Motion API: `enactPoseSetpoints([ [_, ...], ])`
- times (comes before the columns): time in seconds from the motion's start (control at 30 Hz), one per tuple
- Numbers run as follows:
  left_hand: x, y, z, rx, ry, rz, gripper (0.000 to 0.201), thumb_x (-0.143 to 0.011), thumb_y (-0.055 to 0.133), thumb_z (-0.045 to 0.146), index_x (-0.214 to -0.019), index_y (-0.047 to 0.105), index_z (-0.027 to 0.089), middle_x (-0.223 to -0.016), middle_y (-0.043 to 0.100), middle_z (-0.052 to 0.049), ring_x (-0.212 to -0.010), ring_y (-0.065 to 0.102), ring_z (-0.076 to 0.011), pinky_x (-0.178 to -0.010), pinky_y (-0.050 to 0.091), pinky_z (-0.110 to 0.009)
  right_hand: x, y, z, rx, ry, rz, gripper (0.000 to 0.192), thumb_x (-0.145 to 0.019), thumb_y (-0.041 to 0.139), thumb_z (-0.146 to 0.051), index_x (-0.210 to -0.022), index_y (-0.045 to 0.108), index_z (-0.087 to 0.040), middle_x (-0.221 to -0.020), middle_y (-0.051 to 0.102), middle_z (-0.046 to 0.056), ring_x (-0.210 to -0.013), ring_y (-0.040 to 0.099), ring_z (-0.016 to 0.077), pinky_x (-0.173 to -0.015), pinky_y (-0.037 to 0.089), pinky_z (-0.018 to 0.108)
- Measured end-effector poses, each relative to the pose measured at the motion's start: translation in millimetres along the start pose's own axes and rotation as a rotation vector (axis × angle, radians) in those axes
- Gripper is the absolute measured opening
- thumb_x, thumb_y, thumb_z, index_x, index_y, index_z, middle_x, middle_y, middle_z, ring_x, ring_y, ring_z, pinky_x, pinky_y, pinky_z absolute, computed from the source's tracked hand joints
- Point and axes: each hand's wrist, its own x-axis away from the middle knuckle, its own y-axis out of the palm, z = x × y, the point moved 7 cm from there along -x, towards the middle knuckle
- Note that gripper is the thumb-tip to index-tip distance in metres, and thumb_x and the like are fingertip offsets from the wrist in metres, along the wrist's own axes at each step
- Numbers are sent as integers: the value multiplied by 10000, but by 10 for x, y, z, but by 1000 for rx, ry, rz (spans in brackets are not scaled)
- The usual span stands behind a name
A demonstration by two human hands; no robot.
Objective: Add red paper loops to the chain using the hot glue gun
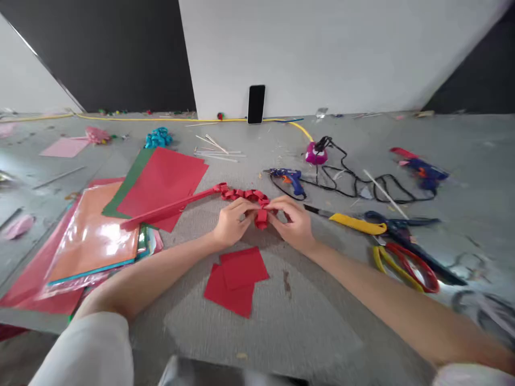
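My left hand (234, 222) and my right hand (292, 222) meet at the middle of the table, fingertips pinched on the end of a red folded paper chain (261, 217). Its linked loops curve away to the left behind my left hand and run into a long, straight red paper strip (177, 206). That strip lies across a red sheet (164, 182). Just in front of my hands lie two red paper squares (243, 268), one overlapping the other. Fingers partly hide the loop being held.
Packs of coloured paper (96, 230) and a green sheet (131, 185) lie left. A blue glue gun (289, 177) with a black cord, a yellow cutter (358, 223) and scissors (414, 262) lie right. A phone (256, 104) leans on the wall.
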Motion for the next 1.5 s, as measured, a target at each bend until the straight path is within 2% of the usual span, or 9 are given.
enactPoseSetpoints([
  [0.17, 21, -14, 26, 16, 18, 7, 159, -1012, 597, 155, -1066, 744, 183, -983, 773, -89, -949, 736, -151, -871, 587, -260, -5, -10, 9, -20, 22, 11, 62, -963, 704, -228, -995, 755, -243, -964, 750, 63, -915, 729, 202, -832, 611, 365],
  [0.57, -14, -35, 26, 41, -30, 23, 165, -1013, 590, 175, -1039, 752, 179, -931, 767, -80, -853, 716, -142, -792, 575, -252, -11, 4, 51, -44, 59, -9, 79, -988, 690, -261, -999, 768, -253, -976, 763, 57, -919, 726, 200, -834, 606, 377],
  [0.8, -8, -61, -243, 186, -383, 73, 142, -955, 656, 254, -974, 781, 189, -927, 784, -80, -839, 726, -171, -783, 583, -289, -20, 17, -31, 45, 32, -10, 132, -985, 669, -225, -1107, 719, -242, -1035, 693, 70, -892, 675, 185, -784, 569, 351],
  [0.9, 4, -69, -388, 323, -513, 130, 146, -919, 681, 284, -939, 777, 176, -939, 787, -80, -861, 727, -176, -796, 585, -290, 21, -8, -125, 76, -49, -6, 140, -963, 689, -232, -1102, 679, -242, -1031, 654, 74, -919, 648, 204, -803, 549, 372],
  [0.97, 6, -68, -455, 370, -577, 151, 166, -908, 695, 317, -925, 768, 168, -935, 784, -79, -845, 718, -171, -788, 580, -286, 66, 18, -247, 104, -187, -77, 146, -954, 698, -244, -1097, 668, -248, -1005, 639, 67, -939, 627, 213, -835, 533, 383],
  [1.07, 2, -52, -490, 383, -635, 145, 202, -907, 695, 360, -906, 750, 166, -881, 767, -63, -765, 691, -155, -725, 565, -273, 189, 167, -445, 193, -446, -322, 104, -975, 691, -322, -1039, 679, -240, -985, 644, 61, -989, 579, 219, -882, 485, 376],
  [1.17, -5, -43, -474, 370, -640, 132, 197, -904, 689, 361, -893, 738, 170, -850, 754, -50, -730, 675, -146, -696, 557, -266, 300, 290, -545, 264, -594, -489, 291, -996, 655, -504, -989, 696, -216, -1035, 663, 73, -1056, 525, 239, -936, 421, 389],
  [1.3, 15, -56, -501, 347, -668, 156, 181, -905, 676, 343, -909, 734, 171, -835, 752, -44, -708, 678, -144, -675, 555, -262, 327, 383, -522, 260, -551, -605, 489, -968, 618, -659, -1028, 722, -185, -1102, 653, 102, -1107, 490, 258, -999, 360, 416],
  [1.5, 57, -105, -602, 330, -733, 247, 150, -878, 715, 306, -937, 740, 171, -845, 755, -38, -740, 695, -145, -723, 573, -269, 317, 425, -424, 233, -420, -683, 583, -916, 638, -721, -1095, 736, -175, -1131, 625, 122, -1137, 477, 280, -1022, 345, 431],
])
